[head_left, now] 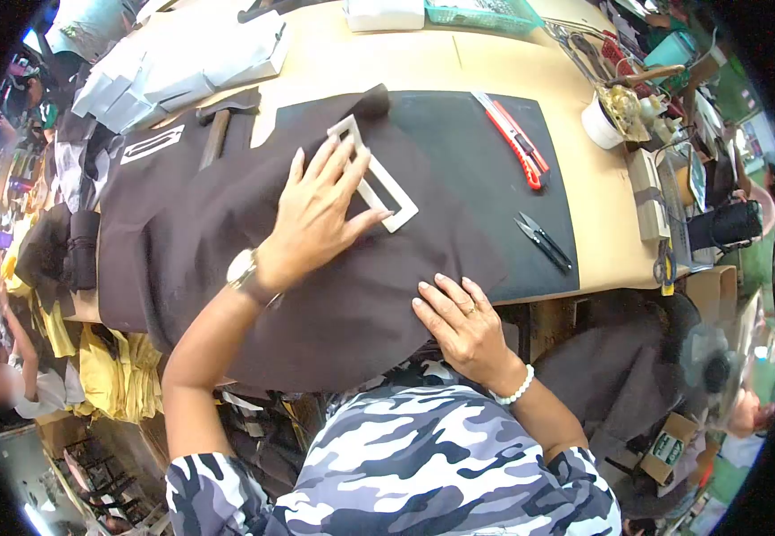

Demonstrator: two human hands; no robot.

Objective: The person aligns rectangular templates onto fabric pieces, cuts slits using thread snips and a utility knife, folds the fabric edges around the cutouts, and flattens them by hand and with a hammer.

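Observation:
A large dark brown sheet [307,330], leather or cloth, lies over the table and hangs past its front edge. On it sits a white rectangular template [396,192] with a long slot, tilted to the right. My left hand [318,205] is open, its fingers spread over the template's left side and the thumb near its lower end. My right hand [463,330] rests on the sheet's lower right edge, fingers stretched out and fairly flat; its thumb is hidden. Right of the sheet, a red utility knife [517,147] and black thread snips [544,243] lie on a dark cutting mat [468,134].
At the left lie a hammer [215,136] and another white template [153,144]. White paper bundles [182,71] and a teal basket [486,13] stand at the back. A white tub [602,123] sits at the right. Yellow cloth [120,371] hangs below the left table edge.

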